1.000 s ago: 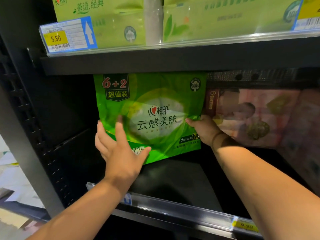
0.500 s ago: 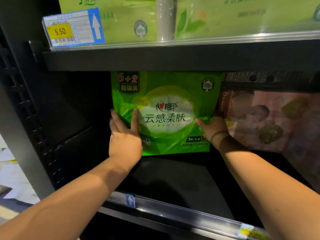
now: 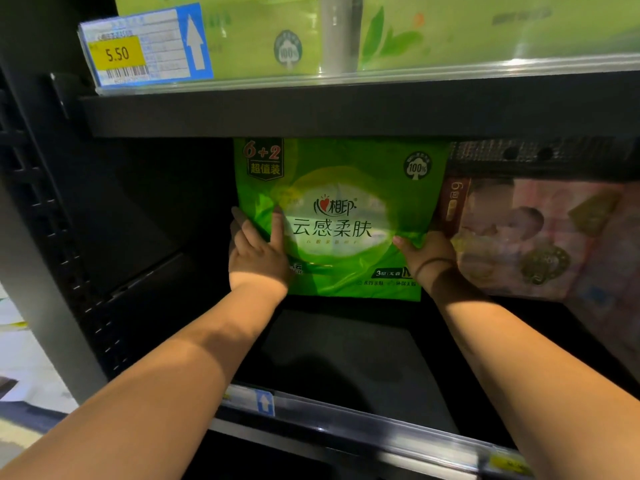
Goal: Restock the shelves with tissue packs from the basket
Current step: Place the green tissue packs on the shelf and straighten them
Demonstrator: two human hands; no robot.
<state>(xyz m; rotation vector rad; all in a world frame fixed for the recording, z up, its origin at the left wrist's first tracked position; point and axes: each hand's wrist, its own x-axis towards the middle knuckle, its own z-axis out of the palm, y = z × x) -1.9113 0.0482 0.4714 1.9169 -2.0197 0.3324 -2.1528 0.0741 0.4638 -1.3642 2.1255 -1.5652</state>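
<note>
A black shelf unit fills the view, and the green tissue pack (image 3: 341, 202) stands upright deep inside it, face forward. Below the pack and out in front of it lies the dark lower shelf (image 3: 346, 358). Directly above it runs the upper shelf (image 3: 346, 109), whose underside the pack's top edge reaches. Whether the pack's bottom edge sits on the board cannot be told. Above the pack, on that upper shelf, stand pale green packs (image 3: 485, 29). Just to the right of the pack, touching or nearly touching it, is a pink pack (image 3: 519, 237). The left hand (image 3: 256, 254) is at the pack's lower left edge, its fingers nearly straight, one laid flat on the front face and the others reaching past the side. The right hand (image 3: 426, 254) holds the pack's lower right edge, thumb on the front and the other fingers hidden behind. Up and left of the pack hangs a 5.50 price label (image 3: 145, 46). Below the pack, the front rail carries a small blue arrow tag (image 3: 265, 403).
</note>
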